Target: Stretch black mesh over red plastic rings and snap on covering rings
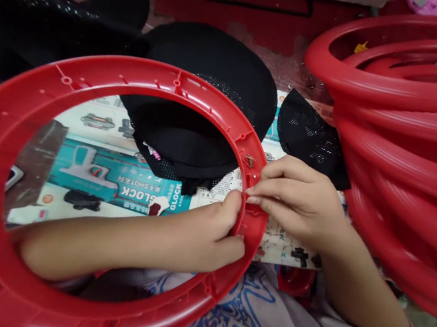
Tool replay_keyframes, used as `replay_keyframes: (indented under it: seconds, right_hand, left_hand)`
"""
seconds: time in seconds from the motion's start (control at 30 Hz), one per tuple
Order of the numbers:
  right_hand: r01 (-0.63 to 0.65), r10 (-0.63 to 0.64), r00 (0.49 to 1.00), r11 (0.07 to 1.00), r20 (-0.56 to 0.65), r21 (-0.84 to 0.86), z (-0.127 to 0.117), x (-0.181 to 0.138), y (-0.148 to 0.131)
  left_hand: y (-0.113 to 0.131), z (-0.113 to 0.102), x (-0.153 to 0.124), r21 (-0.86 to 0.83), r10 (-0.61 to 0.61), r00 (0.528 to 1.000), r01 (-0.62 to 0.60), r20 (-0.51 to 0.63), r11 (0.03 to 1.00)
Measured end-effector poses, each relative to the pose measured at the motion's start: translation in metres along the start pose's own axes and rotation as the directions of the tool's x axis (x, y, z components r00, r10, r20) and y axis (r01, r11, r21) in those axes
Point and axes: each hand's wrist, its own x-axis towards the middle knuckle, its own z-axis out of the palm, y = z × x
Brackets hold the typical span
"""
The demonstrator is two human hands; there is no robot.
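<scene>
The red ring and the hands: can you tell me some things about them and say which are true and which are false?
1. Both hands touch the red ring. True: the left hand and right hand meet at its right side.
2. The left arm goes through the ring. True.
3. The ring is blue. False: it is red.
4. A stack of rings stands at the left. False: it is at the right.
5. Black mesh pieces lie behind the ring. True.
6. The right hand holds scissors. False: no tool shows in it; its fingertips pinch at the ring's edge.
</scene>
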Motion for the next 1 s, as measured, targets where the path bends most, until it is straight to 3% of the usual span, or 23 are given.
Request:
replay_keyframes:
  seconds: [0.1,0.23,0.47,0.63,0.73,0.87,0.93,1.0]
  right_hand:
    - [-0.045,0.043,0.999,0.997,0.023,0.068,-0.001,0.000,0.000]
    - [-0.010,0.010,0.999,1.000,0.039,-0.002,-0.002,-0.002,0.001]
    - [0.168,-0.167,0.986,0.979,0.016,-0.115,-0.002,-0.004,0.005]
    - [0.334,-0.336,0.940,0.886,0.053,-0.322,-0.004,-0.011,0.009]
    - [0.372,-0.370,0.925,0.836,0.086,-0.405,-0.006,-0.013,0.005]
    - [0.356,-0.361,0.930,0.846,0.064,-0.398,-0.006,-0.016,0.002]
    - [0.288,-0.286,0.956,0.894,0.057,-0.344,-0.005,-0.019,0.006]
    - [0.201,-0.186,0.979,0.945,0.084,-0.259,-0.001,-0.022,0.015]
  left_hand:
    - [0.007,-0.003,-0.003,0.006,-0.035,0.999,0.035,0.016,0.999]
    - [0.012,-0.004,-0.003,0.001,-0.029,0.999,0.029,0.014,1.000]
    - [0.010,-0.004,-0.002,-0.013,-0.014,1.000,0.014,0.004,1.000]
    - [0.014,-0.006,-0.004,0.014,-0.059,0.998,0.059,0.007,0.998]
    - [0.009,-0.006,-0.004,0.030,0.010,1.000,-0.010,-0.006,0.999]
    - [-0.001,-0.004,0.000,-0.059,0.108,0.993,-0.106,0.040,0.993]
    - [-0.008,-0.003,0.006,-0.120,0.151,0.986,-0.141,0.077,0.983]
    - [-0.014,-0.002,0.012,-0.205,0.196,0.980,-0.184,0.037,0.961]
